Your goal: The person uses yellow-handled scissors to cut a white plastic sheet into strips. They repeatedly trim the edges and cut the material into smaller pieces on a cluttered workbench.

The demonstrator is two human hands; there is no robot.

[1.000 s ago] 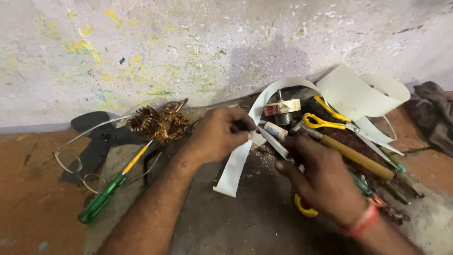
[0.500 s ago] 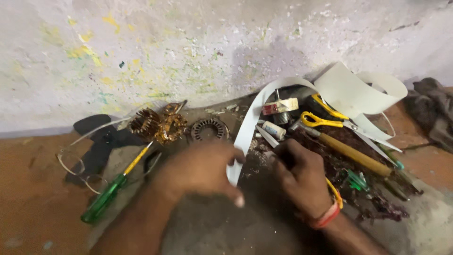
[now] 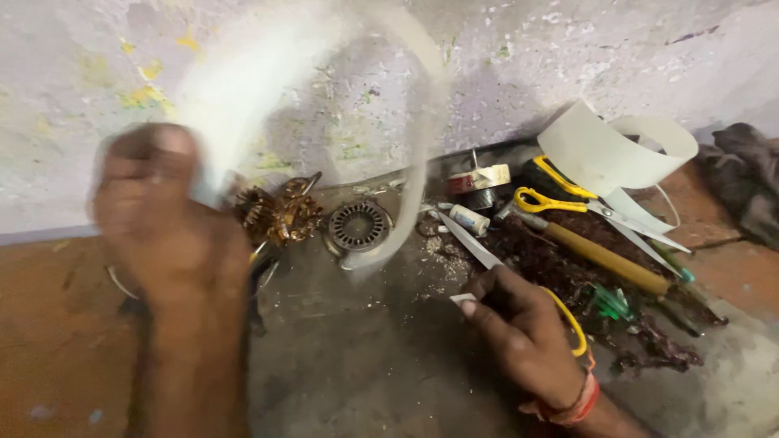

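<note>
Head camera looks down on a long white strip (image 3: 410, 146), blurred, arching up in front of the paint-flecked wall (image 3: 519, 49) from the left hand (image 3: 158, 203) and curving down toward a round slotted metal disc (image 3: 358, 225) on the floor. That left hand is raised and blurred; its fingers look curled around the strip's end, though the blur hides the exact grip. Lower right, the right hand (image 3: 523, 324) rests on the floor with fingers closed on scissors (image 3: 487, 259), blade pointing up-left and a yellow handle loop at the palm. Just beside the disc sits a copper-wound coil (image 3: 276, 215). Further right lie yellow-handled scissors (image 3: 584, 203), a wooden-handled tool (image 3: 604, 258), curled white sheets (image 3: 625, 150) and a dark cloth (image 3: 751, 178).
</note>
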